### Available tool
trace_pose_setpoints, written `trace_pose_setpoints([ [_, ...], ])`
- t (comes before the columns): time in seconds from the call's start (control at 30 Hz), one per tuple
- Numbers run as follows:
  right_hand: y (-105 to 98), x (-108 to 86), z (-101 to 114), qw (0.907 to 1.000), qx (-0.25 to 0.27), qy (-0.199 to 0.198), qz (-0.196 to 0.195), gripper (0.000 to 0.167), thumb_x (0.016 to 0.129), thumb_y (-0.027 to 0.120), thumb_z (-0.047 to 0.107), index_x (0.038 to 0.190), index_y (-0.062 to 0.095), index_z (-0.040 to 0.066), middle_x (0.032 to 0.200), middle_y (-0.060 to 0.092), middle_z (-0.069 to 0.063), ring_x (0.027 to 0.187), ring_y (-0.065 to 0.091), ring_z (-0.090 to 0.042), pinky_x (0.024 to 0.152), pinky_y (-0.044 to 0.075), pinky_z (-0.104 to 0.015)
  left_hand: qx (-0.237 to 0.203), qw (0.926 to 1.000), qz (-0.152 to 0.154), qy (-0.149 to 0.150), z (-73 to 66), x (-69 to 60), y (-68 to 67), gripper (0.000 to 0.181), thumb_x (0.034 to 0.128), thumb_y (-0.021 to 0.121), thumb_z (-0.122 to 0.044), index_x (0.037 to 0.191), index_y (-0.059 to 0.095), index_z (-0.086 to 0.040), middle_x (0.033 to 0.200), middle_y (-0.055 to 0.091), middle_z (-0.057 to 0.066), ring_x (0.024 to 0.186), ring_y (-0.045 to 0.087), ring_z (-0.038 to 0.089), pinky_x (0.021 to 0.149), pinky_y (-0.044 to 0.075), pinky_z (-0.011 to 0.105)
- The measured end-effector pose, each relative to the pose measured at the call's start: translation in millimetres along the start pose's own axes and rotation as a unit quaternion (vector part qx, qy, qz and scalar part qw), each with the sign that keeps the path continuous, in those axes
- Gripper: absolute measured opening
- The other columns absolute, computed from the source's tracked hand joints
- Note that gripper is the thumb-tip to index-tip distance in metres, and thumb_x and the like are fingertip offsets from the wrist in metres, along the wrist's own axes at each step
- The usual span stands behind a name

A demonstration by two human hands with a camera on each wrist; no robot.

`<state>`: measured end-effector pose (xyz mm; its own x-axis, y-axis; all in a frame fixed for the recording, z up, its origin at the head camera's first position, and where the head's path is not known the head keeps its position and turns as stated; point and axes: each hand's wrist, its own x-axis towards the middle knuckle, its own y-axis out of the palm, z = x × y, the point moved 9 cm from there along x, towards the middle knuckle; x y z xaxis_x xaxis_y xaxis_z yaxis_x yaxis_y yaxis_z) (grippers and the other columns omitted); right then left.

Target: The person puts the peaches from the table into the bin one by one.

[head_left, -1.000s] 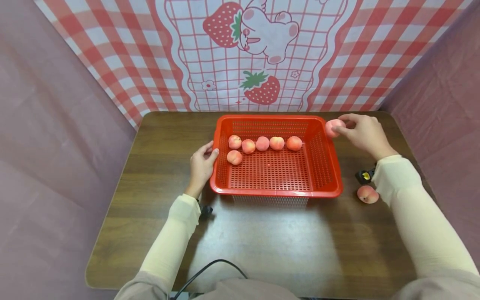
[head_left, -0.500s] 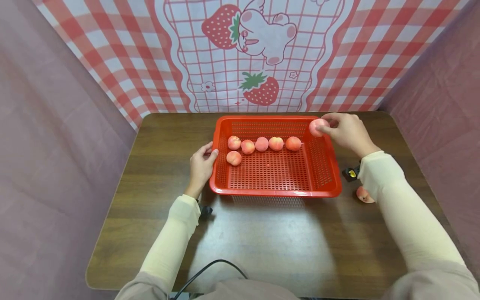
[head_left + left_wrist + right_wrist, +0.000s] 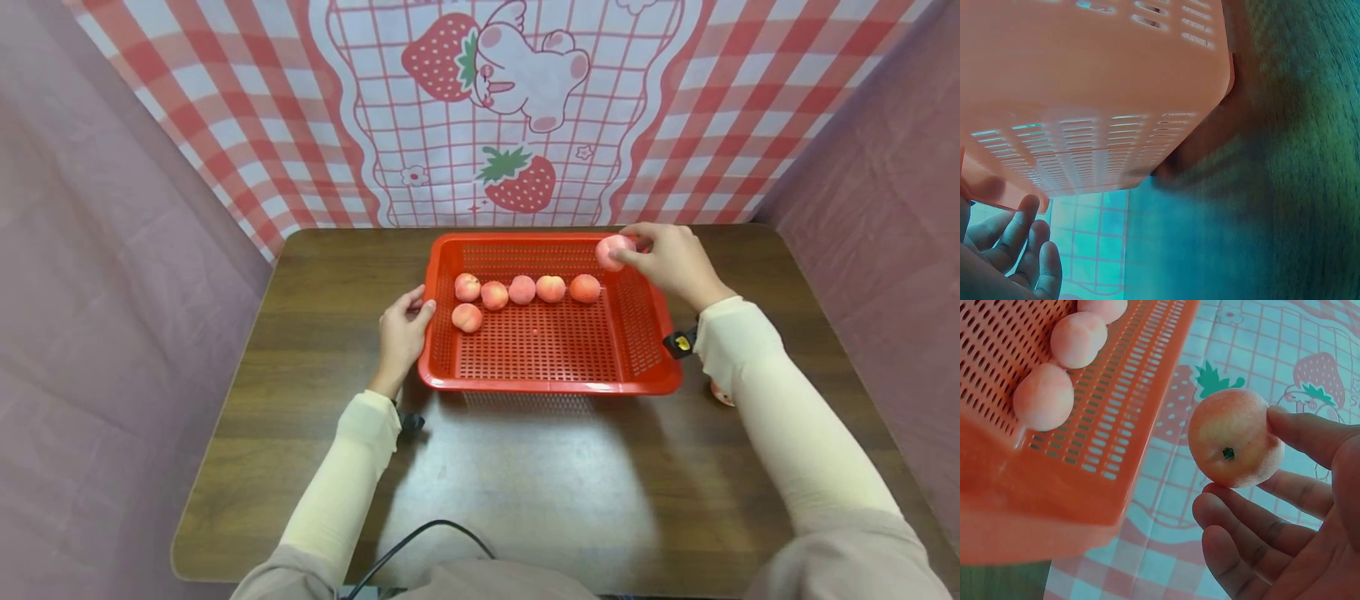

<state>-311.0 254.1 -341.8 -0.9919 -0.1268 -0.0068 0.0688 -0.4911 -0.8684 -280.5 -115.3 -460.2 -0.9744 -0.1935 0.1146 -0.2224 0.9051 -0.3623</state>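
Observation:
A red plastic basket (image 3: 540, 386) with slotted walls stands on the table. Several peaches (image 3: 522, 290) lie inside it, mostly in a row near the back wall, with one peach (image 3: 467, 317) in front of the row's left end. My left hand (image 3: 400, 340) holds the basket's left rim between thumb and fingers; in the left wrist view the fingers (image 3: 1040, 250) are below the rim. Above the basket's back right corner, my right hand (image 3: 671, 260) pinches a peach (image 3: 1235, 437) between thumb and fingertips. Its stem end shows in the right wrist view.
Another peach (image 3: 722, 394) lies on the wooden table (image 3: 300, 350) right of the basket, mostly hidden by the right sleeve. A black cable (image 3: 442, 522) runs along the front. A checked cloth (image 3: 292, 125) hangs behind the table, with plain pink cloth at both sides.
My right hand has carried the peach leftward from beside the basket's right rim to above its back right corner. The right sleeve now covers more of the table peach. The left hand stays put.

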Motion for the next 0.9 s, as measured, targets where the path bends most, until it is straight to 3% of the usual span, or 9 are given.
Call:
trace_pose_setpoints([
  [0.6,38.5,15.5,25.3,0.9979,-0.019,-0.043,0.044,0.051,0.094,0.063,0.035,0.132,0.058,0.003,0.117,0.066,-0.02,0.094,0.059,-0.03,0.081,0.049,-0.047,0.003,1.0,0.003,0.002,-0.6,-0.9,0.1,0.039,0.0927,0.066,-0.016,0.129,0.062,-0.003,0.114,0.069,0.022,0.1,0.067,0.033,0.089,0.056,0.044],
  [0.9,56.7,22.6,41.8,0.995,-0.015,-0.068,0.072,0.049,0.092,0.066,0.036,0.13,0.061,0.006,0.117,0.068,-0.017,0.1,0.062,-0.03,0.089,0.049,-0.05,-0.001,1.0,0.003,0.003,1.2,-0.1,0.0,0.039,0.0933,0.064,-0.017,0.129,0.062,-0.002,0.113,0.069,0.022,0.099,0.068,0.033,0.089,0.056,0.043],
])
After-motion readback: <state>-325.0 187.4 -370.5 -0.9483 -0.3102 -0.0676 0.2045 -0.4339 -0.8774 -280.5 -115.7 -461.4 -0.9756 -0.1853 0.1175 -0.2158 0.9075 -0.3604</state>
